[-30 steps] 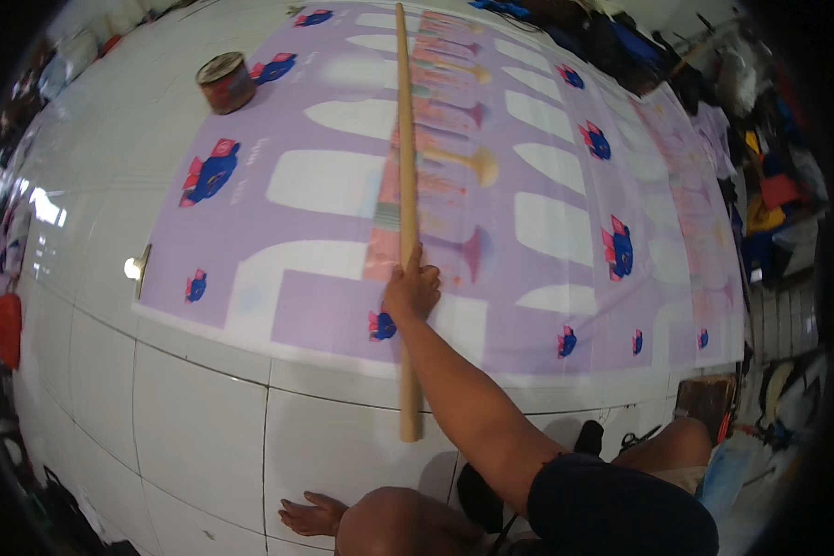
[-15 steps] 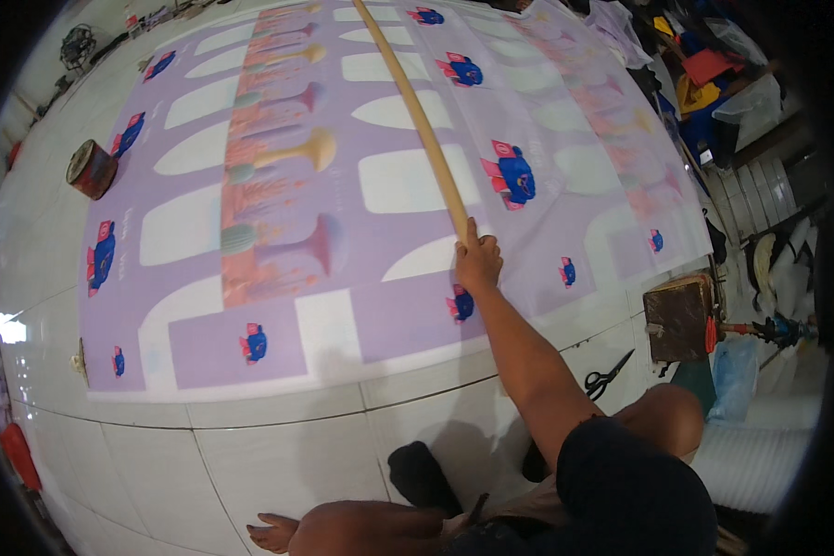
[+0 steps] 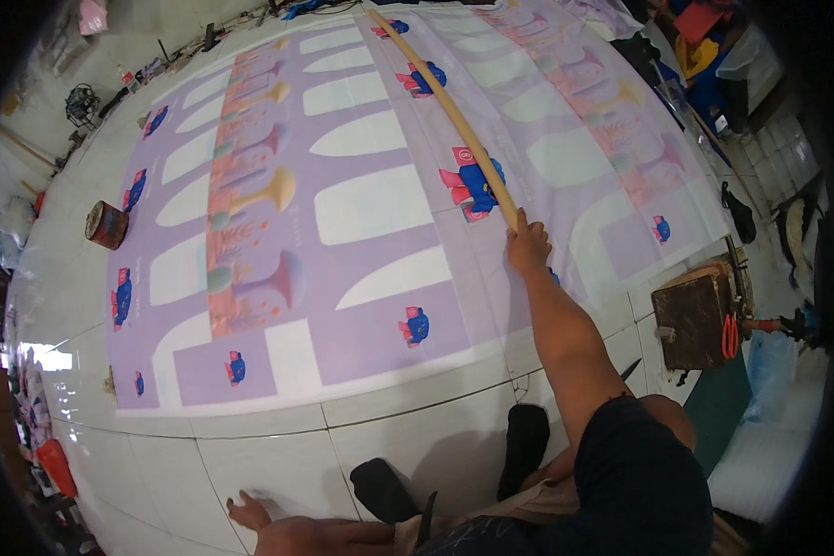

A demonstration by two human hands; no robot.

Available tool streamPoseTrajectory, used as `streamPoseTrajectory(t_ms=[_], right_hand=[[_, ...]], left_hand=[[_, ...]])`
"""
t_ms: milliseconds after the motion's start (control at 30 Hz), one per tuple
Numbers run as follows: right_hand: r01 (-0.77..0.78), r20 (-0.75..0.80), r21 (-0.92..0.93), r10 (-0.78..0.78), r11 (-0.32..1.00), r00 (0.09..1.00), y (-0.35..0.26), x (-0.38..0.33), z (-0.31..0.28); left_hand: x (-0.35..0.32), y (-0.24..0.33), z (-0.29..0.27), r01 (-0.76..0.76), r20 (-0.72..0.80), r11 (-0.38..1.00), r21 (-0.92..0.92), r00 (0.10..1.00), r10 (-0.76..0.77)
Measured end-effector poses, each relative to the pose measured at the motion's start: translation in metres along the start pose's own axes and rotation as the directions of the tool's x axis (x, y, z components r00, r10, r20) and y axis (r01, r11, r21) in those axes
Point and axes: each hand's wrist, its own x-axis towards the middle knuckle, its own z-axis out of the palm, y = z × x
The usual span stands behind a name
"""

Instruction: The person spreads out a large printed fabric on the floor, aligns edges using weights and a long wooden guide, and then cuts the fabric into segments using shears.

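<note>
- I'm looking down on a big printed banner [image 3: 371,213], smooth matte sheet, pale purple, spread flat over glossy white floor tiles [image 3: 250,454] with thin grey joints.
- The print repeats: white blade-like shapes in rows, a column of pink and yellow goblet-like figures, and small blue-and-red emblems scattered along the edges.
- One of the larger emblems [image 3: 475,183] sits just up and left of my right hand [image 3: 526,248].
- A long wooden stick [image 3: 445,107], round, slim, light tan, lies on the banner and runs diagonally away from the right hand toward the far top edge.
- The right hand is stretched far forward, fingers curled close on the near end of the stick, pressing it down onto the sheet; it holds the stick's tip, closed narrow, not spread.
- I can't find the left hand in this view; the bare thing on the tiles low and to the left of the right arm looks like a foot [image 3: 250,511].
- Right of the hand, off the banner's edge, stands a dark brown boxy block [image 3: 690,320], and beside it red-handled scissors [image 3: 729,335].
- Far left of the hand, a squat round tin [image 3: 107,225], rusty red and dark, stands on the tiles just beside the banner's left edge.
</note>
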Motion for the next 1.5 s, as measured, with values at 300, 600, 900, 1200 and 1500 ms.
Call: streamPoseTrajectory(t_ms=[300, 600, 900, 1200, 1500], right_hand=[[0.038, 0.025, 0.464, -0.055, 0.885, 0.998, -0.031, -0.007, -0.044], [0.448, -0.083, 0.862, -0.807, 0.237, 0.585, -0.178, -0.251, -0.094], [0.431, 0.177, 0.894, -0.98, 0.124, -0.086, -0.182, -0.447, -0.066], [0.931, 0.417, 0.364, -0.893, -0.008, -0.171, -0.125, -0.167, -0.105], [0.565, 0.348, 0.27, -0.626, 0.78, 0.697, 0.072, -0.084, -0.142]], left_hand=[[-0.048, 0.145, 0.012, -0.528, 0.156, 0.769, -0.36, 0.779, 0.608], [-0.088, 0.177, -0.045, 0.036, 0.365, 0.581, -0.813, 0.81, 0.46], [-0.084, 0.079, -0.028, 0.391, 0.352, 0.612, -0.688, 0.916, -0.191], [0.063, -0.047, 0.006, 0.42, 0.406, 0.796, -0.435, 0.881, -0.242], [0.027, 0.076, -0.007, -0.234, -0.151, 0.972, 0.026, 0.96, 0.235]])
